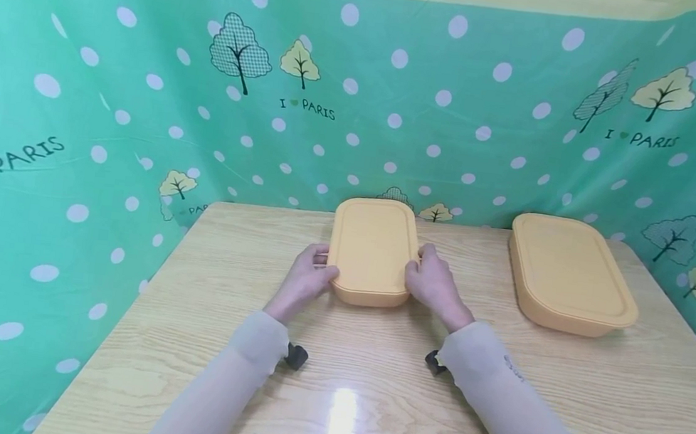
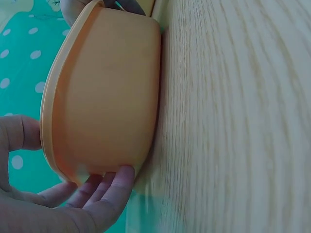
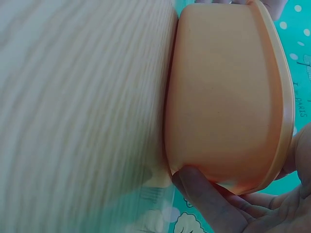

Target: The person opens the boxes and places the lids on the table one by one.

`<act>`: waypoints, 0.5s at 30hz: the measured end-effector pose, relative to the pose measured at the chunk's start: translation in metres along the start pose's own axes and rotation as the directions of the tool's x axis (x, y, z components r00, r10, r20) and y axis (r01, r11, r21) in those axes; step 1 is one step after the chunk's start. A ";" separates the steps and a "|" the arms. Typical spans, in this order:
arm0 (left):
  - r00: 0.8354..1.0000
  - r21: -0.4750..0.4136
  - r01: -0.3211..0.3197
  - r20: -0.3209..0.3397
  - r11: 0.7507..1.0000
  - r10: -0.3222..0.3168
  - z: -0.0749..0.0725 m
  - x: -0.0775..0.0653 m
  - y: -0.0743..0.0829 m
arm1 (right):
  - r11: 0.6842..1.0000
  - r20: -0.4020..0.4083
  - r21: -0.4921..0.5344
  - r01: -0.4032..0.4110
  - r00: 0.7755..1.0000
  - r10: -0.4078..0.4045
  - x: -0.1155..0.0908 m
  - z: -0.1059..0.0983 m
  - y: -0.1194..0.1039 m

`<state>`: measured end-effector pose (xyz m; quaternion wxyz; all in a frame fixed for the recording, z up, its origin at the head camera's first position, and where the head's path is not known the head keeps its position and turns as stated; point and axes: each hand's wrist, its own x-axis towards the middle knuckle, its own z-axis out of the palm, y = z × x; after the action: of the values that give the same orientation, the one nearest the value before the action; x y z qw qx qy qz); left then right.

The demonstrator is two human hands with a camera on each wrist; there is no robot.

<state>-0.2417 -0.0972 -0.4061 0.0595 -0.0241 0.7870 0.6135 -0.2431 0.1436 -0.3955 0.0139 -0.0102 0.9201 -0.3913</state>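
Note:
A smaller orange lidded food container (image 1: 373, 245) sits on the table near its back edge, lid on. My left hand (image 1: 305, 278) holds its left side, thumb at the lid's rim and fingers against the wall below, as the left wrist view shows. From the opposite side my right hand (image 1: 437, 284) grips it the same way, with fingertips (image 3: 189, 177) low on the wall. Both wrist views show the container's underside (image 2: 158, 97) down at the tabletop. Its contents are hidden by the lid.
To the right stands a larger orange lidded container (image 1: 574, 271), near the back right of the wood-grain table (image 1: 176, 369). A green dotted cloth (image 1: 304, 147) hangs behind the table and along its sides. Black wrist straps show at both cuffs.

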 end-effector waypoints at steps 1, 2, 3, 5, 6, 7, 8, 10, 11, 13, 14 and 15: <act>1.000 -0.002 0.003 0.002 1.000 -0.003 -0.001 0.000 0.000 | 1.000 -0.002 -0.001 -0.001 1.000 0.001 0.000 0.000 0.000; 1.000 -0.003 0.003 0.004 1.000 -0.003 -0.001 0.000 0.000 | 1.000 -0.003 -0.002 -0.001 1.000 0.001 0.001 0.001 0.000; 1.000 -0.007 0.003 0.006 1.000 -0.003 -0.002 0.000 0.000 | 1.000 -0.002 -0.001 -0.003 1.000 0.003 0.001 0.002 0.000; 1.000 -0.009 0.004 0.006 1.000 -0.004 -0.003 0.000 0.000 | 1.000 0.000 0.002 -0.008 1.000 0.008 0.002 0.003 -0.001; 1.000 -0.012 0.004 0.006 1.000 -0.004 -0.003 0.000 0.000 | 1.000 0.000 0.002 -0.009 1.000 0.009 0.002 0.004 -0.001; 1.000 -0.014 0.005 0.004 1.000 -0.005 -0.004 -0.001 0.000 | 1.000 -0.002 0.001 -0.010 1.000 0.010 0.002 0.004 -0.001; 1.000 -0.016 0.004 0.004 1.000 -0.003 -0.004 -0.001 0.000 | 1.000 -0.002 0.001 -0.010 1.000 0.010 0.003 0.005 -0.001; 1.000 -0.018 0.002 0.000 1.000 -0.002 -0.005 -0.001 0.000 | 1.000 -0.004 -0.002 -0.007 1.000 0.007 0.003 0.006 -0.002; 1.000 -0.019 0.001 -0.003 1.000 -0.001 -0.005 -0.001 0.000 | 1.000 -0.005 0.000 -0.006 1.000 0.006 0.003 0.007 -0.002; 1.000 -0.022 -0.003 -0.006 1.000 0.003 -0.006 -0.001 -0.001 | 1.000 -0.009 0.002 -0.002 1.000 0.002 0.003 0.008 -0.004; 1.000 -0.022 -0.006 -0.007 1.000 0.005 -0.007 -0.001 -0.001 | 1.000 -0.006 0.004 0.001 1.000 -0.001 0.003 0.008 -0.004; 1.000 -0.019 -0.007 -0.009 1.000 0.007 -0.007 -0.001 -0.001 | 1.000 -0.006 0.003 0.004 1.000 -0.004 0.002 0.008 -0.005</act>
<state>-0.2407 -0.1048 -0.4053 0.0534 -0.0245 0.7816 0.6210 -0.2452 0.1344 -0.3977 0.0102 -0.0108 0.9195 -0.3927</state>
